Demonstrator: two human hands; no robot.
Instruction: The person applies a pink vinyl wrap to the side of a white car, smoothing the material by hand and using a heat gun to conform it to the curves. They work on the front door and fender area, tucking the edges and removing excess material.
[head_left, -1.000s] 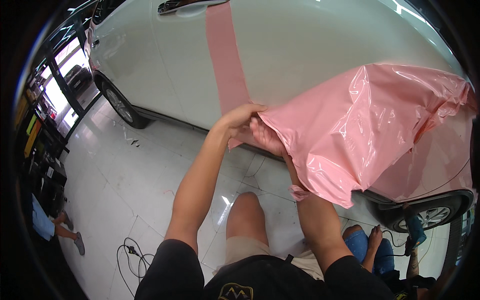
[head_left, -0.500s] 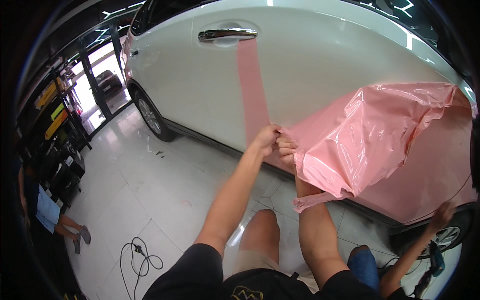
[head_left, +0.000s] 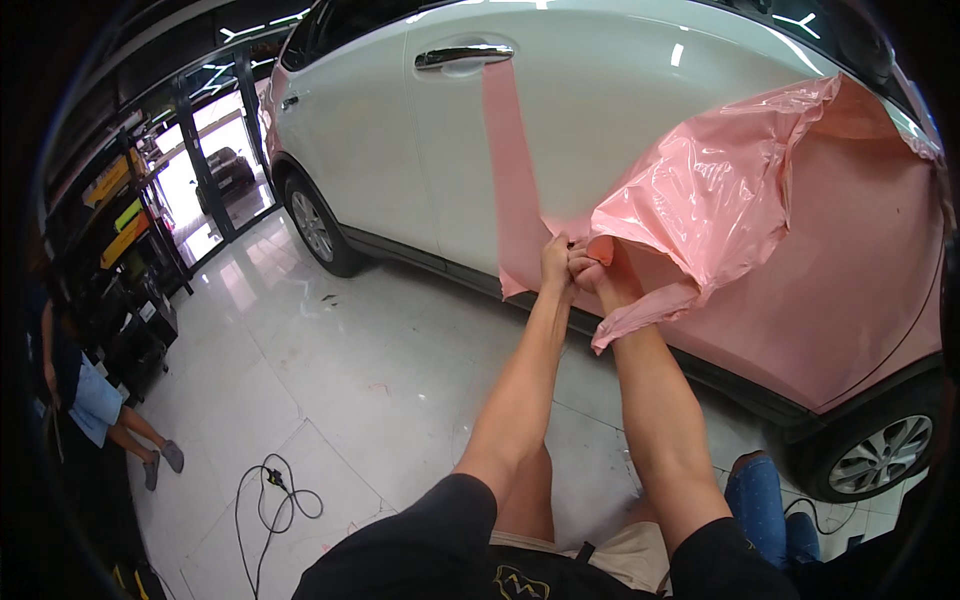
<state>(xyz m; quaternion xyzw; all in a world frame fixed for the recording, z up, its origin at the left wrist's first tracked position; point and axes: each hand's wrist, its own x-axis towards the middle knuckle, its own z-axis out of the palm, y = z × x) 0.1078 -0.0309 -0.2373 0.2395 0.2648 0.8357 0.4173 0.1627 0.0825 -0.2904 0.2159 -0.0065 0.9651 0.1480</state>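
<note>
Glossy pink vinyl film [head_left: 705, 190] hangs in loose, wrinkled folds off the white car door [head_left: 600, 110]. My left hand [head_left: 556, 264] is closed on the film's edge low on the door. Right beside it, almost touching, my right hand [head_left: 590, 272] is closed on the same film, its fingers partly hidden by a folded flap. A crumpled tail of film droops over my right forearm. To the left of my hands, a flat pink strip [head_left: 513, 170] runs down the door from below the chrome handle [head_left: 463, 57].
At right, pink covers the panel [head_left: 840, 270] above the wheel [head_left: 885, 455]. Someone in blue jeans [head_left: 757, 505] is low beside me. A cable [head_left: 275, 500] lies coiled on the tiled floor. Another person in light blue shorts [head_left: 97, 400] stands at left by shelves [head_left: 115, 220].
My hands have drawn the film's edge down and a little right across the door, and its folds have shifted. The co-worker's hand and a tool at lower right have left the view.
</note>
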